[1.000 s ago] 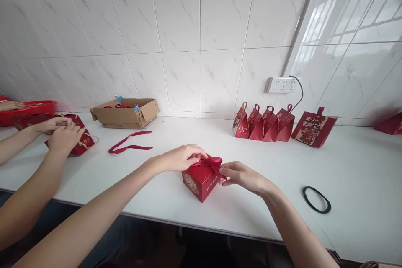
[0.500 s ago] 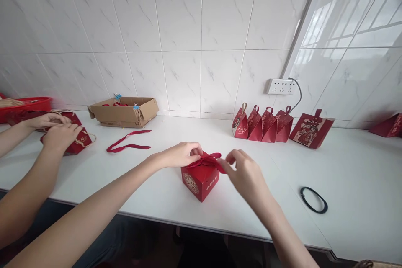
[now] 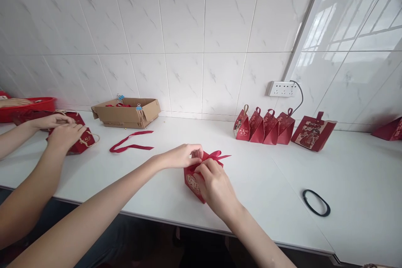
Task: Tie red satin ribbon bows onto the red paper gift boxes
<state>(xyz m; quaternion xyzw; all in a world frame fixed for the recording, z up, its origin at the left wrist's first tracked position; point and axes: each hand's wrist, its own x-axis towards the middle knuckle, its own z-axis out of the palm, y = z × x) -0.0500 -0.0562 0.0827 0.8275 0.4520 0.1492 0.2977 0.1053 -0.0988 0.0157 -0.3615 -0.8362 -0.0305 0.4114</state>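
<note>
A small red gift box (image 3: pixel 192 185) with a pale printed medallion sits on the white table, partly covered by my hands. A red ribbon bow (image 3: pixel 216 155) lies across its top, one loop and a pointed tail sticking out to the right. My left hand (image 3: pixel 186 155) is closed at the box's upper left, fingertips pinching the ribbon. Over the front of the box, my right hand (image 3: pixel 215 180) is closed too, its fingertips bent at the ribbon's left side. What exactly lies between the right fingertips is hidden.
A loose red ribbon (image 3: pixel 130 140) lies left of the box, before a cardboard box (image 3: pixel 125 114) with clips. Several red triangular gift boxes (image 3: pixel 256 127) and another box (image 3: pixel 314 132) stand near the wall. A black ring (image 3: pixel 316 203) lies right. Another person's hands (image 3: pixel 64 130) hold a red box.
My right hand has let go of the ribbon's right tail and moved left across the box front to the ribbon's left side. My left hand stays at the bow. The view has shifted slightly.
</note>
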